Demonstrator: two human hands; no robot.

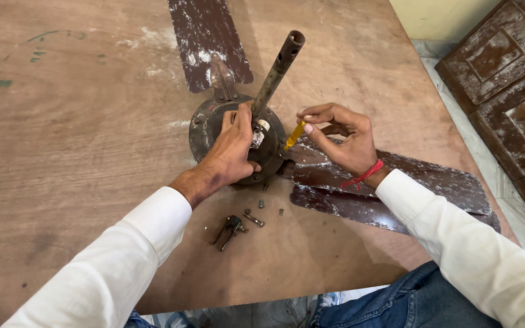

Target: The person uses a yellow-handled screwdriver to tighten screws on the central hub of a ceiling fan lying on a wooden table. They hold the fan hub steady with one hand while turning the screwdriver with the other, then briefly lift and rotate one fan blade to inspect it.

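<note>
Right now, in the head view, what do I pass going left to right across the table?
Pliers → left hand on the fan motor → yellow-handled screwdriver → right hand → red wrist thread → lower fan blades.

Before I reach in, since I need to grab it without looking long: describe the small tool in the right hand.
Start at the round fan motor on the wooden table, with its rusty pipe sticking up. Just right of the pipe's base, the right hand pinches a screwdriver. Its bright yellow handle stands out from the dull metal around it.
</note>
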